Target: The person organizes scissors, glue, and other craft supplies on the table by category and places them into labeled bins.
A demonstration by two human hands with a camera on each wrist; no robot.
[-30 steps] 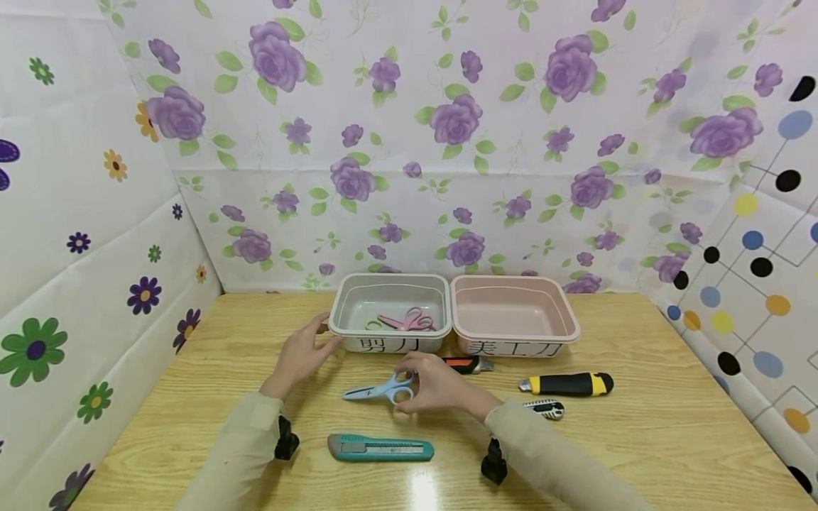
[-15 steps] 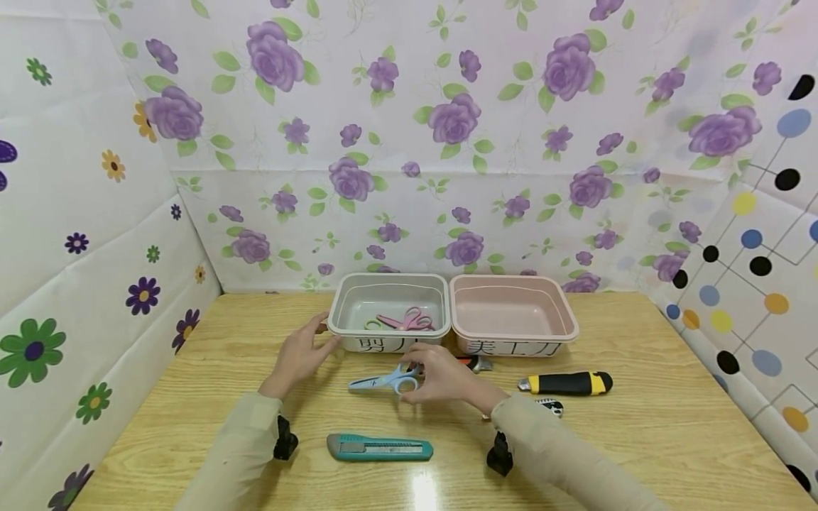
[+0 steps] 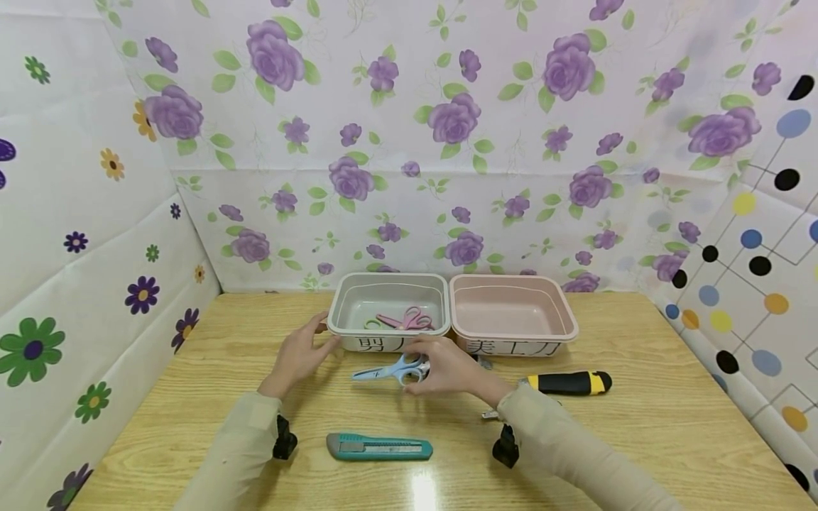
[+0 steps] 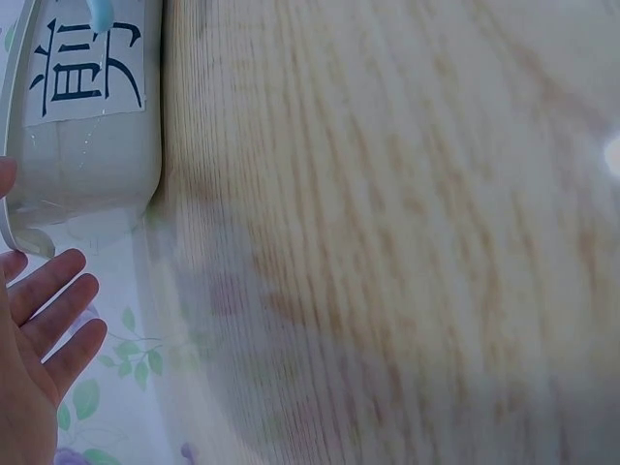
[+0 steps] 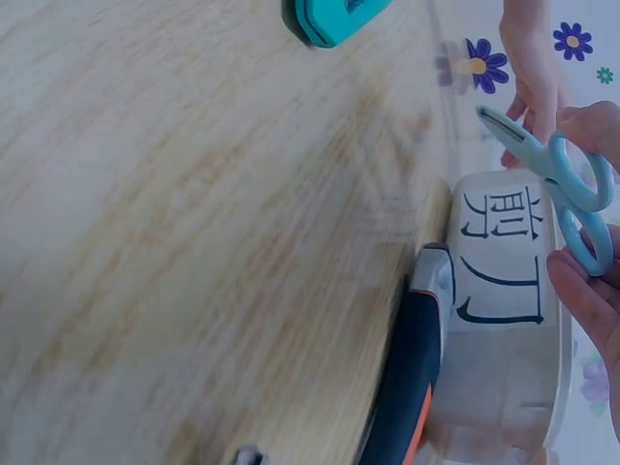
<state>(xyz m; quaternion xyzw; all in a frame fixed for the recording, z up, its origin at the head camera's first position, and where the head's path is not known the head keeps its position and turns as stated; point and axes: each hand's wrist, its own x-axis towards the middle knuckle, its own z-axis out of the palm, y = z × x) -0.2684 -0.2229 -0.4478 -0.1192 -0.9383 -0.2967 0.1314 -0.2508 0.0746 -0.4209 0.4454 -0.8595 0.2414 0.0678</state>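
Light-blue scissors [image 3: 388, 370] are in my right hand [image 3: 447, 369], pinched by the handle loops, blades pointing left. They are in front of the grey bin [image 3: 390, 343]; in the right wrist view the scissors [image 5: 557, 179] are above the table between thumb and fingers. My left hand [image 3: 300, 358] is at the grey bin's left end. Its fingers [image 4: 63, 300] look spread and fairly straight in the left wrist view, with the tips close to the rim; firm contact cannot be told. Pink scissors [image 3: 409, 321] and a green handle [image 3: 373, 324] lie inside the grey bin.
A pink bin [image 3: 514, 345] adjoins the grey one. A teal box cutter [image 3: 380, 447] lies in front, a black-yellow cutter [image 3: 569, 383] at right. A black-orange cutter [image 5: 407, 368] lies before the bins. A small cutter [image 3: 491, 414] is partly under the right forearm.
The right hand has lifted the blue scissors and carried them slightly right and toward the bins. The left hand has stayed at the grey bin.
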